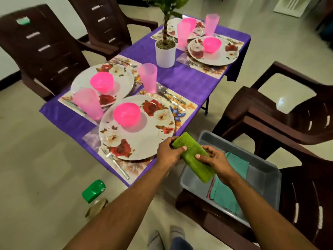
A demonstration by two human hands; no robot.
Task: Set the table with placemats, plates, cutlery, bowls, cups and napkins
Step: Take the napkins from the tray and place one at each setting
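Evidently only the napkins are left to be laid, since four places on the table (187, 82) are seen with placemats, flowered plates, pink bowls, pink cups and cutlery already set out. A folded green napkin (193, 157) is held in the air just off the near corner of the table, above the edge of a grey tub (266, 179). The left hand (168, 153) is closed on its far end, with the thumb pressed on top, and the right hand (215, 159) is closed on its middle, thumb on top and fingers curled beneath. A grip of this kind, one hand at each part of the cloth, is probably used so that the fold is kept flat and tidy while it is carried.

The tub is stood on the seat of a brown chair (306, 192) drawn close to the table, presumably so that the supply is kept within easy reach. More cloths are left in it, with a teal napkin (226, 192) lying uppermost and a pink edge showing beneath.

The nearest plate (140, 139) is set on a floral placemat (185, 106), with a fork (115, 162) at its near side and further cutlery at the far side. The green napkin is judged to be meant for this setting. A potted plant (165, 49) is stood at the middle of the table.
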